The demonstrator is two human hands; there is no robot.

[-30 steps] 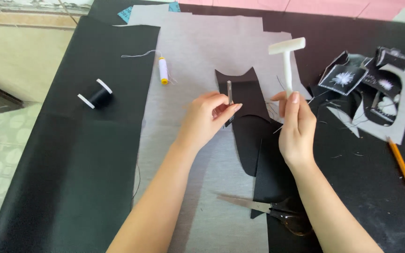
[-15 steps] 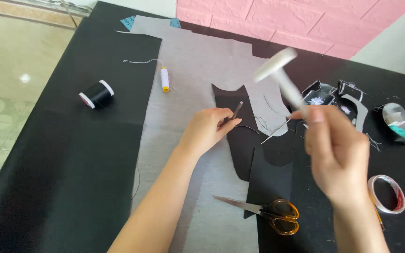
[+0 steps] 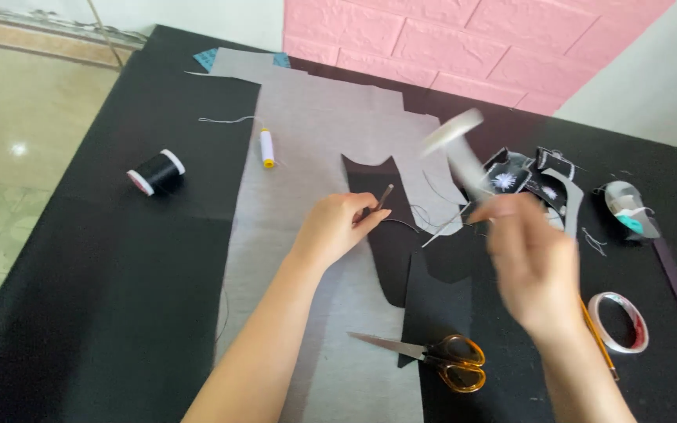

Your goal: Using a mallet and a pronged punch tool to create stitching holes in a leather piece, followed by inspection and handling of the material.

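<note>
Black fabric piece (image 3: pixel 392 235) mid-frame is pinned under the left hand (image 3: pixel 337 227), which pinches a thin metal tool (image 3: pixel 384 197); the blurred right hand (image 3: pixel 533 262) grips a white hammer (image 3: pixel 464 153), seemingly mid-strike. Aim matters.

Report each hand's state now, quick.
Left hand: pinched shut on a thin dark metal tool, resting on the fabric.
Right hand: motion-blurred, closed around the handle of a white T-shaped tool.
</note>
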